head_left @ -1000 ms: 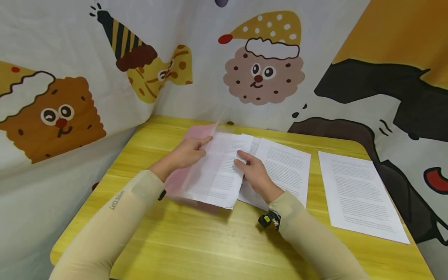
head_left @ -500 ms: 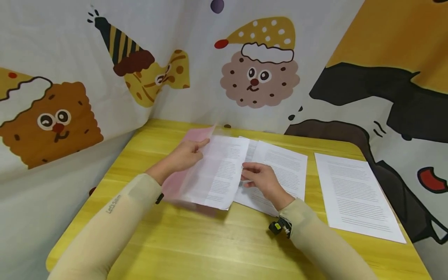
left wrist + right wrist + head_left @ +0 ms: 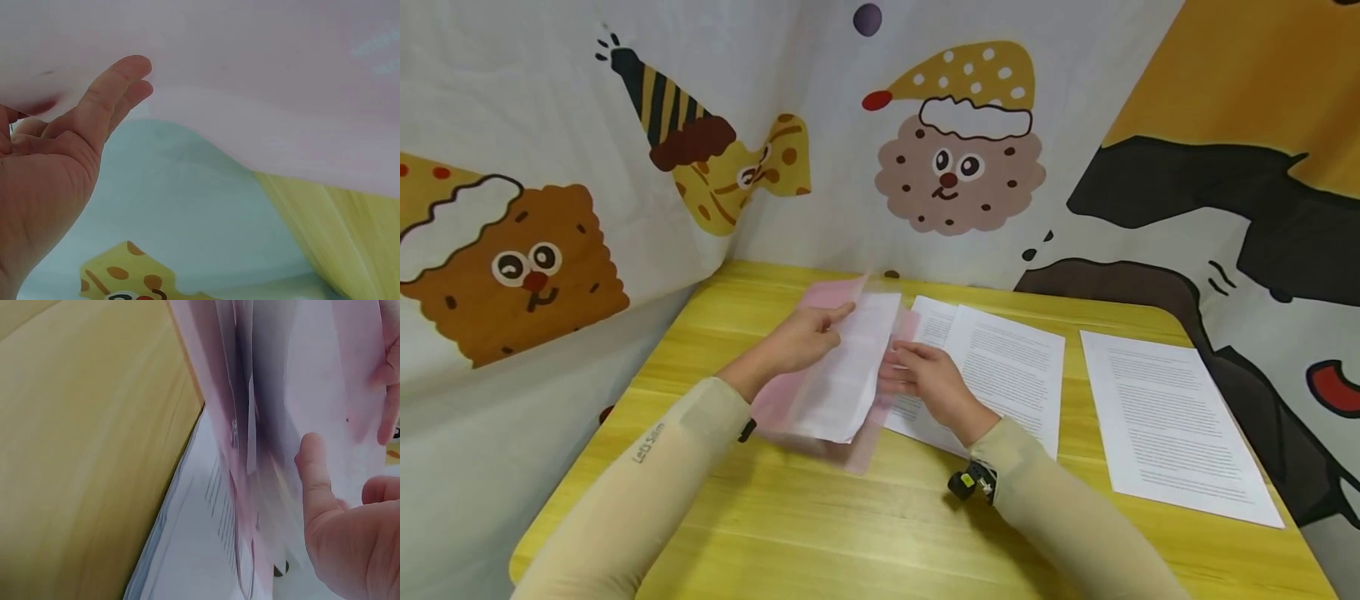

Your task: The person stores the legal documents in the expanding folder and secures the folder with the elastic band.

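Note:
A translucent pink document folder [image 3: 775,408] stands partly spread on the table with white sheets of paper [image 3: 850,367] inside it. My left hand [image 3: 797,340] holds the folder's left cover, index finger stretched along it. In the left wrist view, two fingertips [image 3: 140,75] lie against the pale film. At the other side, my right hand [image 3: 940,387] has the pink right cover between thumb and fingers; the fingers show through the film. The right wrist view shows the thumb [image 3: 312,469] straight beside the film and loose sheets fanned apart near it. Some fingers are hidden.
Printed sheets [image 3: 1015,367] lie overlapping just right of the folder. A separate printed stack [image 3: 1180,425] rests at the table's right side. The yellow wooden table [image 3: 820,533] meets a cartoon-printed cloth [image 3: 827,217] behind it.
The sheets inside the folder have swung left, exposing the pink right cover. My right hand moved right off the paper's edge, then back left onto that cover. My left hand stays.

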{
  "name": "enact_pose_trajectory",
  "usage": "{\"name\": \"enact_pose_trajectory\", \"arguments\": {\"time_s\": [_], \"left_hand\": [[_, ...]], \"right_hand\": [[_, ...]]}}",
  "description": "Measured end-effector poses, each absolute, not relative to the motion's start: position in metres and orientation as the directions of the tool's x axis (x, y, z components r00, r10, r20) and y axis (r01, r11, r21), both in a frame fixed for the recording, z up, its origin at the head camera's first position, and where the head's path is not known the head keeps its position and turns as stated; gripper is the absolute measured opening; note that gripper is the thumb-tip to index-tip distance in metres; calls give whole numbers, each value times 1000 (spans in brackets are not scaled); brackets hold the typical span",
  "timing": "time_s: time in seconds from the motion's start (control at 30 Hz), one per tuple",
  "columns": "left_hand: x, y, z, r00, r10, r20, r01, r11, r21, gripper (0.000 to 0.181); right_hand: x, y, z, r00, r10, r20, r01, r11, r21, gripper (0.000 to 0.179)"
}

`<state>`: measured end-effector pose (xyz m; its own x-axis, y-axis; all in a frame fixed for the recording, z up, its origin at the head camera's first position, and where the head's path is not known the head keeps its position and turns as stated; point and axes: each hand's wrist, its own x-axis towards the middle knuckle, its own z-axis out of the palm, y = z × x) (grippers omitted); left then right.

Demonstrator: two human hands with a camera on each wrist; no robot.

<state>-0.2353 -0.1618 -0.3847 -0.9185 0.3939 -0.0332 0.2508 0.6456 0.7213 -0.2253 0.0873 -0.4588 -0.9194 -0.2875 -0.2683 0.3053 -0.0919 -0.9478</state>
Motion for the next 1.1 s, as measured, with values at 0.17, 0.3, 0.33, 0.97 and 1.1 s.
{"name": "enact_pose_trajectory", "arguments": {"time_s": [0.17,0.3,0.33,0.97,1.1], "left_hand": [[-234,-160,-383,-916,398,-40,247,641,727,62],[-233,-158,-381,-918,393,-48,238,644,727,62],[-233,-158,-381,-918,393,-50,236,645,727,62],[-236,-156,-387,-908,416,-37,261,634,728,62],[-235,-157,-388,-910,413,-44,255,640,725,62]], "right_hand": [[-225,77,-458,-922,-252,-296,329,-101,-939,52],[-223,75,-458,-923,-234,-305,318,-17,-948,49],[-223,74,-459,-923,-237,-304,313,-1,-950,49],[-213,205,-450,-942,-181,-282,246,197,-949,64],[-215,296,-440,-970,-15,-243,210,452,-867,70]]}}
